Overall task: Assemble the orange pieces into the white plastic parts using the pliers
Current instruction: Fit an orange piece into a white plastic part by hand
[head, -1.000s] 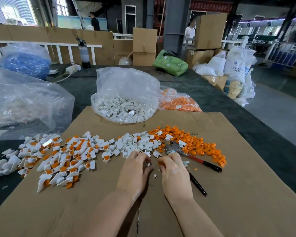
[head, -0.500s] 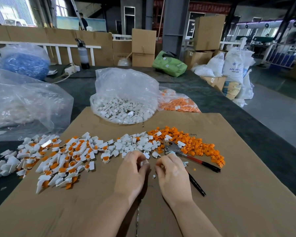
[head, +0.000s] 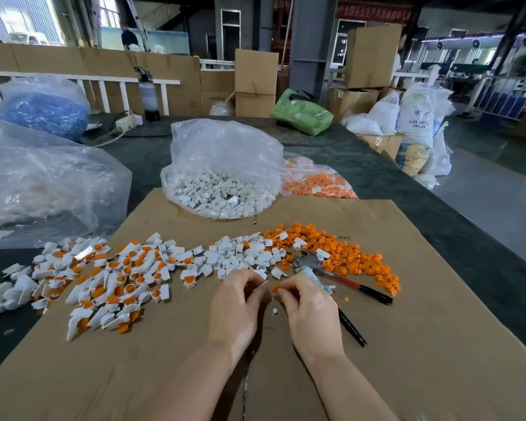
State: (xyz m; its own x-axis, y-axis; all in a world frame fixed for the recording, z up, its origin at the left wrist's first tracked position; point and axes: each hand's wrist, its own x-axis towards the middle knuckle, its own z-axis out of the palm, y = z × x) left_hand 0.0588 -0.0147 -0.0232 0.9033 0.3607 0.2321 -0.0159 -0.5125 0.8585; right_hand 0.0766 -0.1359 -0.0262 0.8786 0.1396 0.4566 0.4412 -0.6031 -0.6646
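Fingers of the right hand pinch an orange piece; the left hand curls round a white part — pliers lie beside them on cardboard.

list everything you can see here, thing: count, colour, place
cardboard sheet: one, brown, covering the near table
assembled parts: a pile, white with orange inserts, left on the cardboard
white plastic parts: a loose pile, white, centre, just beyond the hands
orange pieces: a loose pile, orange, right of the white ones
pliers: one, metal head, red and black handles, right of the hands, lying on the cardboard
bag of white parts: one, clear, behind the cardboard
bag of orange pieces: one, clear, right of that bag
bag of blue material: one, far left
green bag: one, far table edge
left hand: fingers curled, contents hidden
right hand: pinching an orange piece
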